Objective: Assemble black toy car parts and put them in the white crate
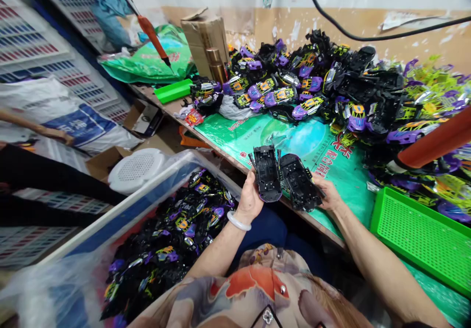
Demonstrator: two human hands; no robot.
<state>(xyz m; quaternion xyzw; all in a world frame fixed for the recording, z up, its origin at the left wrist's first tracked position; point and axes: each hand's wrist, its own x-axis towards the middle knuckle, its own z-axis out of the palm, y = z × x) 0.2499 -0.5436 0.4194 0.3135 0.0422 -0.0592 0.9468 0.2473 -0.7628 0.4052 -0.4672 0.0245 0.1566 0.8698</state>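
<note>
Two black plastic toy-car pieces are held side by side over the table's front edge, their undersides or hollow sides facing up. My left hand (250, 198) grips the left car piece (267, 173), which has a purple rim at its lower end. Around the outer side of the right car piece (300, 183) my right hand (328, 194) is closed. The two pieces meet or nearly meet in the middle. A white bangle (239, 221) circles my left wrist.
Toy cars (283, 95) are heaped along the table's back. A green basket (423, 234) lies right; a crate (91, 230) full of cars stands left. An orange-red tool (152, 36) hangs back left, another (437, 141) juts in from the right. A person's arm (33, 124) shows far left.
</note>
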